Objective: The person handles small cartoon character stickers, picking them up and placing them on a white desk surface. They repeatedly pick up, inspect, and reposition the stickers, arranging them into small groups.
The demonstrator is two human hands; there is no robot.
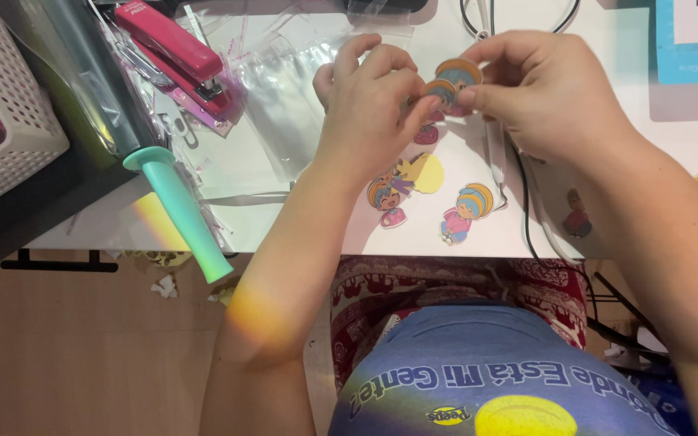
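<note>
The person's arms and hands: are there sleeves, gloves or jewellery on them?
None show. The left hand and right hand are bare, with no gloves, rings, watch or bracelets. Both forearms are uncovered as far as the picture reaches; no sleeve edge is visible. Fingernails look short and unpainted.

White table (478,242) spans the upper frame, front edge running 9 to 3 o'clock. Black metal table foot (58,263) at 9 o'clock. Floor (82,355) pale wood-tone, 7 to 8 o'clock, with scattered paper scraps (165,285) under the table edge. Lighting bright, even; a yellowish lens flare crosses toward 7 o'clock.
</note>
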